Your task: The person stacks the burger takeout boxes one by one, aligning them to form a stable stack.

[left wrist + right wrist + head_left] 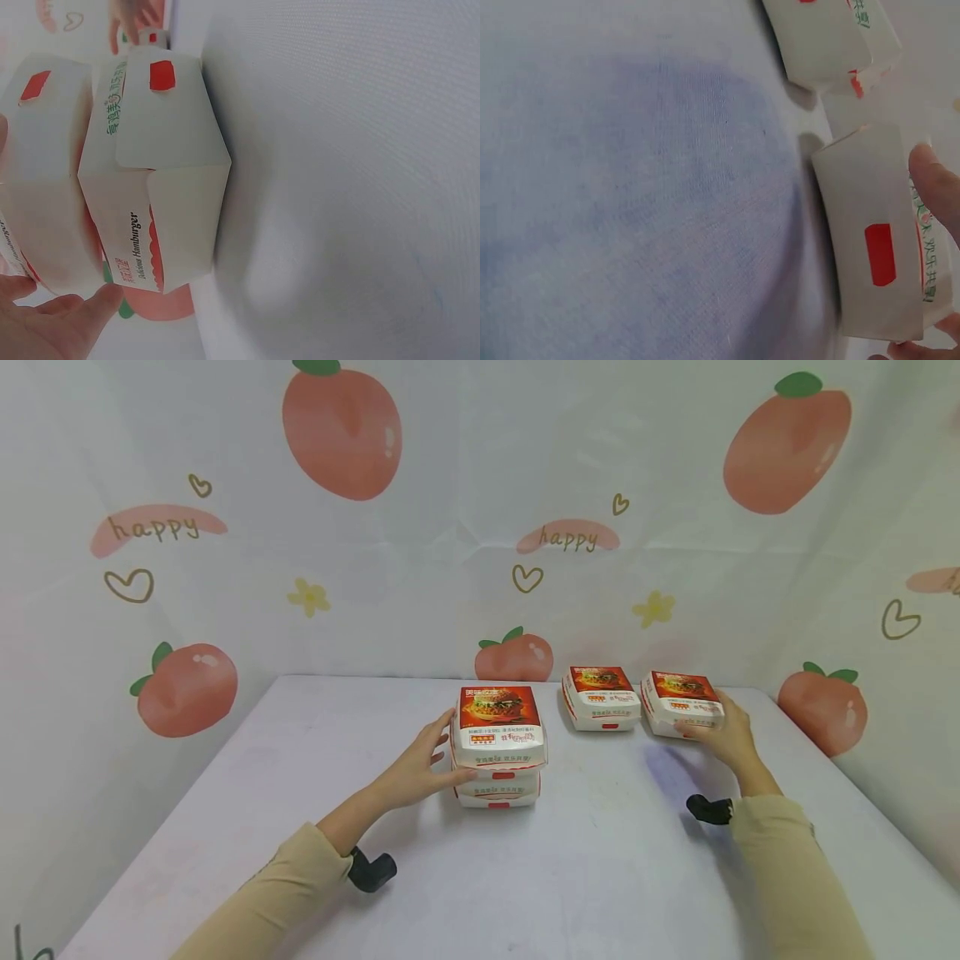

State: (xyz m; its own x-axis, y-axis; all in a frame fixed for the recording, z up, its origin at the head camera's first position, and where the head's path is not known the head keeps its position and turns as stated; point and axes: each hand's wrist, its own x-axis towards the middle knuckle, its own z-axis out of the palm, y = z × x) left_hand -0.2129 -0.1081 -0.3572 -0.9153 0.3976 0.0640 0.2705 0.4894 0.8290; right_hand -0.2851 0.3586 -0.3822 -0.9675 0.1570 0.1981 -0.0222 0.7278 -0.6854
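Note:
In the head view, two white-and-red hamburger boxes stand stacked near the middle of the table. My left hand (pixel 412 768) holds the upper hamburger box (pixel 500 727) at its left side, with the thumb at the front corner. The lower hamburger box (pixel 161 165) sits directly under it, a fingertip close to its side in the left wrist view. At the back right, my right hand (pixel 726 733) grips another hamburger box (pixel 678 702), thumb on the front and fingers round the right side. That box appears in the right wrist view with its red tab (pixel 880 255) showing.
A further hamburger box (pixel 600 697) stands at the back, just left of the one in my right hand, a narrow gap between them. Behind the white table (pixel 600 877) hangs a fruit-printed cloth (pixel 450 460). Black camera mounts (pixel 372 870) stick out at both wrists.

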